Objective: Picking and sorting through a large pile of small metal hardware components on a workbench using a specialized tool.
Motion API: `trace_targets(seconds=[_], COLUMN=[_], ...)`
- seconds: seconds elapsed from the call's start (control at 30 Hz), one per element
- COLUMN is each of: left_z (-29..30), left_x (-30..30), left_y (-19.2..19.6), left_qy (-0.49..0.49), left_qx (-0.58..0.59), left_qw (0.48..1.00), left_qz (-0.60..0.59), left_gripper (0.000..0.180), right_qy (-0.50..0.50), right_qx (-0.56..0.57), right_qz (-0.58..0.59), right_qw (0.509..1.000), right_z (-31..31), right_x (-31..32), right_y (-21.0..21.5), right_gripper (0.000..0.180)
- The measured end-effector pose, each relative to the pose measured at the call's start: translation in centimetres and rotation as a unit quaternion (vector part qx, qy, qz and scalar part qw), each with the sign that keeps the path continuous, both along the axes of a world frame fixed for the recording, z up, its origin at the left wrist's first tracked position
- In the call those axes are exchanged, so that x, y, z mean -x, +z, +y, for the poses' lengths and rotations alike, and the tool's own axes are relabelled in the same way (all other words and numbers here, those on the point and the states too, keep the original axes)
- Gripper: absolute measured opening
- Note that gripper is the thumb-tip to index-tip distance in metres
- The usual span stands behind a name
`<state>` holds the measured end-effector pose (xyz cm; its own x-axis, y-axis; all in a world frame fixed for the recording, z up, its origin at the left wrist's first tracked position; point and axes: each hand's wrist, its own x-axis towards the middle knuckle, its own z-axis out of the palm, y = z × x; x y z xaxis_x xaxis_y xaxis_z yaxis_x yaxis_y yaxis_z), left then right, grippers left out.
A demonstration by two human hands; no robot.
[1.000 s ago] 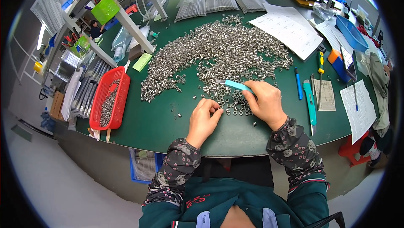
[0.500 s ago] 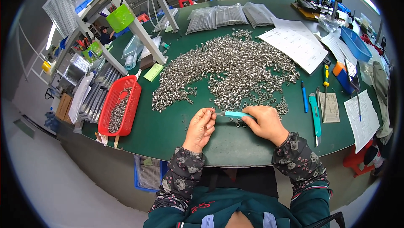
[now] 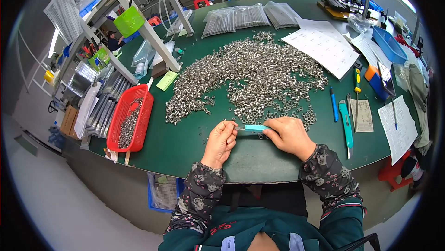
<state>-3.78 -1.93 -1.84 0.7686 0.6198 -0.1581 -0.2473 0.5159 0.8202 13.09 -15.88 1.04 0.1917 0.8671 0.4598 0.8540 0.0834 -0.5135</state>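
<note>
Near the front of the green table, my right hand point(image 3: 288, 136) is closed round a turquoise utility knife point(image 3: 255, 128), its blade end pointing left. The blade tip reaches the fingertips of my left hand point(image 3: 220, 142). Thumb and forefinger there pinch a small metal ring point(image 3: 235, 127), mostly hidden by the fingers. Just beyond both hands spreads a large heap of small silvery metal rings point(image 3: 250, 72), with loose ones scattered close to my right hand. To the left stands a red plastic basket point(image 3: 147, 122) with more metal pieces in it.
On the right lie a second turquoise utility knife point(image 3: 346, 123), a blue pen point(image 3: 334, 105) and a yellow-handled screwdriver point(image 3: 357, 82). Paper sheets point(image 3: 324, 51) and bagged metal rods point(image 3: 236, 19) are at the back. A shelf post point(image 3: 160, 42) stands at back left; a person sits far off.
The knife has shifted slightly left, and its blade now shows less beside my left fingertips. My right hand has moved a little left with it. The whole view has shifted slightly.
</note>
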Motion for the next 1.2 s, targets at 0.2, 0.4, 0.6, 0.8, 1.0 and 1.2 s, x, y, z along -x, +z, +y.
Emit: trace_targets(seconds=[0.2,0.4,0.6,0.8,1.0,1.2], left_z=[0.0,-0.3,-0.7,-0.5,-0.1,-0.2], left_x=[0.0,0.1,-0.2,-0.1,0.1,0.0], left_y=[-0.1,0.2,0.9,0.9,0.0,0.1], left_qy=[-0.001,0.004,0.009,0.02,0.028,0.023], left_qx=[-0.009,0.015,-0.017,-0.01,-0.016,-0.002], left_qw=[1.0,1.0,1.0,1.0,0.999,0.999], left_qz=[0.012,0.0,-0.006,-0.017,-0.035,-0.04], left_gripper=[0.017,0.02,0.018,0.014,0.013,0.013], right_qy=[-0.015,-0.006,-0.049,-0.039,-0.018,-0.012], right_qx=[-0.072,-0.119,-0.109,-0.095,-0.063,-0.051], right_qz=[-0.092,-0.122,-0.071,-0.055,-0.036,-0.024], right_qw=[0.993,0.985,0.99,0.993,0.997,0.998], right_z=[0.0,0.2,0.0,0.2,0.2,0.1], right_x=[0.1,0.1,-0.2,0.1,0.1,0.1], right_y=[0.1,0.3,0.2,-0.1,-0.3,-0.4], right_gripper=[0.014,0.016,0.014,0.014,0.014,0.014])
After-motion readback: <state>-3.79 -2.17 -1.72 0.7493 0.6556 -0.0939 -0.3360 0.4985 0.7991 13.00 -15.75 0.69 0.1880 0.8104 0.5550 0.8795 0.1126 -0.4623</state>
